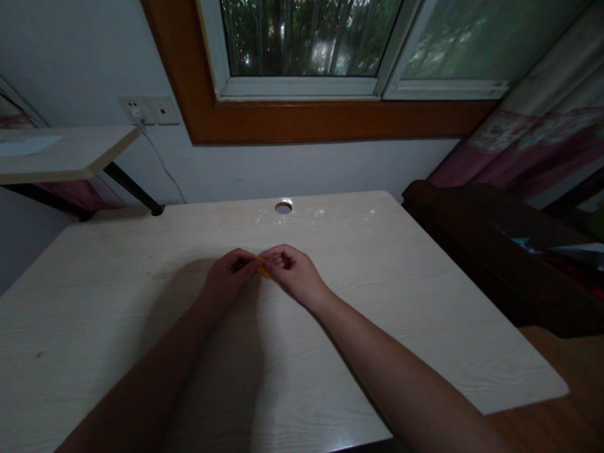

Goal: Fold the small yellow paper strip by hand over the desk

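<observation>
My left hand (pixel 228 271) and my right hand (pixel 294 273) meet over the middle of a pale wooden desk (pixel 128 312). Both have their fingers curled in a pinch. Between the fingertips sits a small yellow-orange object (pixel 261 267), mostly hidden by the fingers; I cannot tell what it is. Both hands touch it, and both forearms stretch across the desk toward me.
A round cable hole (pixel 283 207) lies near the desk's far edge. A window with an orange-brown frame (pixel 306 120) is behind. A wall socket (pixel 148 110) and a side shelf (pixel 49 152) are at the left, dark furniture (pixel 495 255) and a curtain at the right.
</observation>
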`<state>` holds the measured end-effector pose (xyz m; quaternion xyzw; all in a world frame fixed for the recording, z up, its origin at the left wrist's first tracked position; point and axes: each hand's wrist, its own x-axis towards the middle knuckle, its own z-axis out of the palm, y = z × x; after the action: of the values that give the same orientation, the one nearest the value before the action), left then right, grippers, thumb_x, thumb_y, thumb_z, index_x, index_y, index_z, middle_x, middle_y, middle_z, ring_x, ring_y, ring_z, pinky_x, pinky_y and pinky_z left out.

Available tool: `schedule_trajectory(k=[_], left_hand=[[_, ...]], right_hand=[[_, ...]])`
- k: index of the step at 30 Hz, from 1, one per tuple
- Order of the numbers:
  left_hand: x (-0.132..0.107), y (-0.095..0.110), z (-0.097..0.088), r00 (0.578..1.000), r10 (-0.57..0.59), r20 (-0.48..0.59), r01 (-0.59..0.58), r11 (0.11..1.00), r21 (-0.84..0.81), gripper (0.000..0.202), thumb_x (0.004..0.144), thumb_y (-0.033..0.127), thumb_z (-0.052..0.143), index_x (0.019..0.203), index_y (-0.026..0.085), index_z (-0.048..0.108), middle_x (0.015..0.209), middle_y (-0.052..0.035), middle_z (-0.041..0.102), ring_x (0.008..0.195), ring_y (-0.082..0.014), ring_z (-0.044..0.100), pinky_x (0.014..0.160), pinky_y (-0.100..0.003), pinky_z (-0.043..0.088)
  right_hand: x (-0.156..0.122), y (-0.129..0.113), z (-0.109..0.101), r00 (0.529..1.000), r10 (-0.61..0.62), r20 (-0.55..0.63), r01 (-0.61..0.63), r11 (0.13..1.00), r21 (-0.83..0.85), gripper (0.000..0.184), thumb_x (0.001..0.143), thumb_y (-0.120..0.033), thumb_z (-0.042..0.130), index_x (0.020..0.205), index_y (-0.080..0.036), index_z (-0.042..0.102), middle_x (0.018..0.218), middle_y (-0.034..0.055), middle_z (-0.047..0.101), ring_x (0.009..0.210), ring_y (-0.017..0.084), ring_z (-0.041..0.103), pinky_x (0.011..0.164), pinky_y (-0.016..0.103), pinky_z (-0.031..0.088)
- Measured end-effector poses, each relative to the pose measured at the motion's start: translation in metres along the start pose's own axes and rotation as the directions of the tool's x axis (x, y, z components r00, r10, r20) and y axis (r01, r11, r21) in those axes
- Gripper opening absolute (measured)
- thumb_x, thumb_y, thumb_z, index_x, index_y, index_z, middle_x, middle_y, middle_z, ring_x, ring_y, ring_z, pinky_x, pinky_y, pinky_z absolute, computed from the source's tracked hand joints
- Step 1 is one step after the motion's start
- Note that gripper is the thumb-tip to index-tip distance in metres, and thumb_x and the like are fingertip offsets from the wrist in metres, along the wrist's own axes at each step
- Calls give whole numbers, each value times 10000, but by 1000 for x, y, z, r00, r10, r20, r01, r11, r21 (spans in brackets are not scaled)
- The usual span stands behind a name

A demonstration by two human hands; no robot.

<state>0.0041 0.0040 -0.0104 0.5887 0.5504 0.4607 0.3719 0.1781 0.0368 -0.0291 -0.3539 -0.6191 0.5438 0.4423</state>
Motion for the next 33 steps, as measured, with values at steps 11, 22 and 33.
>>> schedule_trajectory(k=[11, 22, 33], left_hand=[[-1, -1, -1, 975, 220, 40, -216, 973, -81, 140, 820, 331, 669, 881, 205, 661, 854, -21, 616, 771, -151, 596, 714, -277, 491], [0, -1, 1, 924, 384, 2, -383, 922, 46, 95, 778, 256, 721, 806, 206, 646, 889, -31, 568, 806, -152, 587, 723, -281, 517], [0, -5, -1, 928, 371, 35, -371, 928, 24, 112, 809, 255, 698, 893, 211, 640, 926, -27, 560, 795, -134, 591, 718, -272, 522]], right_hand=[[0, -11, -7, 981, -192, -23, 181, 955, -237, 58, 820, -247, 677, 852, -218, 715, 853, 21, 668, 805, 148, 607, 742, 272, 463], [-2, -15, -6, 963, -267, -19, 265, 961, -80, 131, 789, -116, 647, 751, -226, 706, 954, 27, 712, 919, 160, 666, 862, 331, 521], [-4, -19, -8, 948, -316, -21, 310, 939, -151, 145, 821, -132, 641, 764, -244, 715, 961, 22, 721, 912, 159, 673, 857, 341, 525]])
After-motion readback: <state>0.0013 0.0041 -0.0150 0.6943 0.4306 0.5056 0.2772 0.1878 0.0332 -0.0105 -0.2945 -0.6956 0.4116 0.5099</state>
